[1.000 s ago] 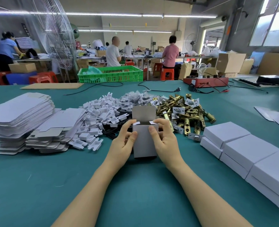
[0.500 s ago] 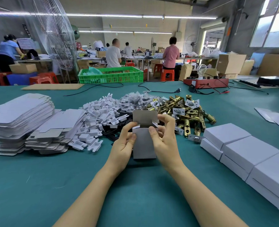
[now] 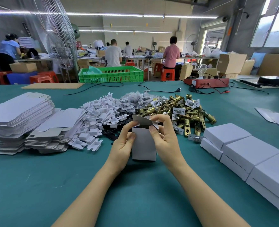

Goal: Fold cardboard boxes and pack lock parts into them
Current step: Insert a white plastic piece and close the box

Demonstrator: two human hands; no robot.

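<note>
Both forearms reach forward over the green bench (image 3: 37, 185), converging at the centre. The left hand (image 3: 121, 145) grasps the left edge of a small white cardboard box (image 3: 143, 145), thumb lying on the front face and fingers curled round the side. The right hand (image 3: 165, 140) grasps the right edge, thumb pressed on the front face near the top, index finger curled over the box's open top flap (image 3: 142, 121), which is bent forward. The box stands upright between the two hands, its lower edge at the bench surface. Just behind it lie a heap of brass lock latches (image 3: 181, 110) and a heap of white plastic inserts (image 3: 99, 115). Flat box blanks (image 3: 21, 112) are stacked at left; folded white boxes (image 3: 243, 148) sit at right.
</note>
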